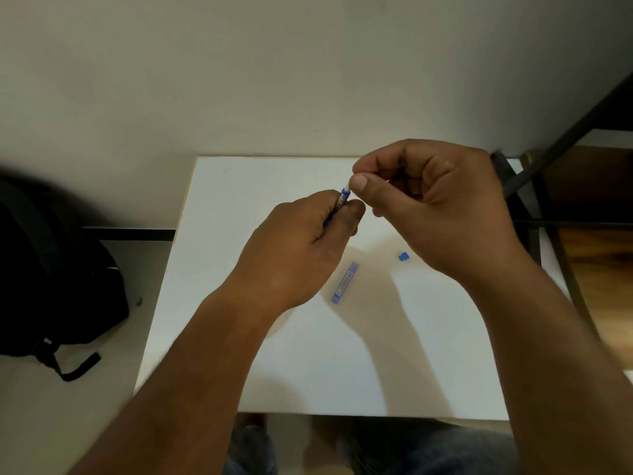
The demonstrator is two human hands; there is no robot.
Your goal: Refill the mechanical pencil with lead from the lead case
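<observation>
Mechanical pencil [343, 198] sits gripped in the left hand [298, 248] above the lead case [344, 283], right hand [435, 204] pinching its white end piece, a small blue cap [404, 256] just beside the case, so refilling looks midway, perhaps.

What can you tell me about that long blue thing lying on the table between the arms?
The lead case is a slim, flat, translucent blue plastic case with a pale label along its middle; the print is too small to read. It lies flat on the white table, slanted, its far end pointing up and right. Nothing touches it: both hands are raised above and beyond it. A small blue piece, perhaps its cap, lies apart to its right. Whether the case is open cannot be told.
</observation>
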